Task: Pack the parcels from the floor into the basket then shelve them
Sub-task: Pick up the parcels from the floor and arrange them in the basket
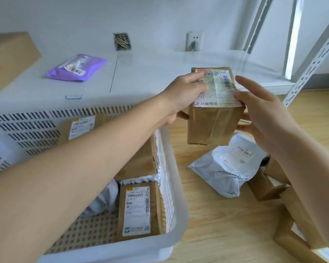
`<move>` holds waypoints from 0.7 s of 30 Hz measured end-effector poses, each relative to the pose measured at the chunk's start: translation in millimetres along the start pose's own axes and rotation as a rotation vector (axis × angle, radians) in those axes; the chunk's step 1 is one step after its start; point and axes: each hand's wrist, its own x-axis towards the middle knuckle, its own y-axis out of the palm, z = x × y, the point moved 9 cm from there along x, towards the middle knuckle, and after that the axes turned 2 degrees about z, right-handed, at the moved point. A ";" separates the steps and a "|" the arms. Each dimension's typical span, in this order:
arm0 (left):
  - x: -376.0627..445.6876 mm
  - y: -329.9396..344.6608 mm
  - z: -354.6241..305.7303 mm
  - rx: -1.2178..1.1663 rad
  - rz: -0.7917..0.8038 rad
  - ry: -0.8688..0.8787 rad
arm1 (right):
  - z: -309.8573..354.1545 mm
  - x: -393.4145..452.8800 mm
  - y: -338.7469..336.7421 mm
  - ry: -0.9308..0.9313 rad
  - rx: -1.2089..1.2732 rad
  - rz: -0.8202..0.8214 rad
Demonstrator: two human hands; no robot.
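Head view: brown box (213,126) aloft beside basket (176,188); left hand (180,97) grips it, right hand (264,114) spread-fingered against its side. Risk: one-sided grip slips, box drops onto grey mailer (220,173).

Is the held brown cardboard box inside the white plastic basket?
Out. The left hand holds the brown cardboard box outside the rim of the white plastic basket.

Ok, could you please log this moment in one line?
left hand grips cardboard box; right hand touches it; basket part-filled; grey mailer on floor
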 end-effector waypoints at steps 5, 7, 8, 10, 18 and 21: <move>-43.2 -69.3 -10.6 0.000 -0.071 -0.002 | 34.0 -15.1 64.0 0.012 0.054 0.146; -63.0 -95.2 -11.8 -0.016 -0.092 -0.021 | 43.6 -20.1 89.2 0.017 0.056 0.175; -72.7 -107.9 -10.4 -0.041 -0.102 -0.031 | 46.8 -22.8 101.7 0.013 0.046 0.186; -93.4 -130.8 -3.6 -0.094 -0.113 -0.070 | 49.3 -30.3 127.1 -0.001 0.012 0.213; -160.6 -182.3 65.8 -0.034 -0.063 -0.308 | -5.9 -77.3 229.8 0.215 -0.122 0.459; -183.3 -188.0 108.4 -0.040 -0.013 -0.463 | -38.2 -94.4 254.0 0.362 -0.169 0.563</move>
